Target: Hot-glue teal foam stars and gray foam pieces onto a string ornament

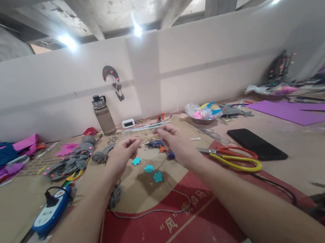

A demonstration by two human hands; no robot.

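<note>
My left hand [126, 152] is raised over the brown cardboard, thumb and fingertips pinched together. Whatever lies between them is too small to make out. Opposite it, my right hand [175, 141] has its fingers curled together, and their grip is partly hidden. Below and between both hands are small teal felt shapes like flowers or stars, among them a lower one [157, 176] and one nearer my left hand [136, 161]. A thin grey cord [153, 212] loops across the red printed area, and a strand rises toward my right hand. A dark blue object [155, 143] lies behind, between the hands.
Scissors [235, 159] with red and yellow handles lie right of my right hand, beside a black phone [256, 144]. At left are a blue-and-white power strip [52, 210] and grey felt pieces [72, 162]. A bottle [104, 117], clock [128, 123] and bowl [203, 120] stand along the wall.
</note>
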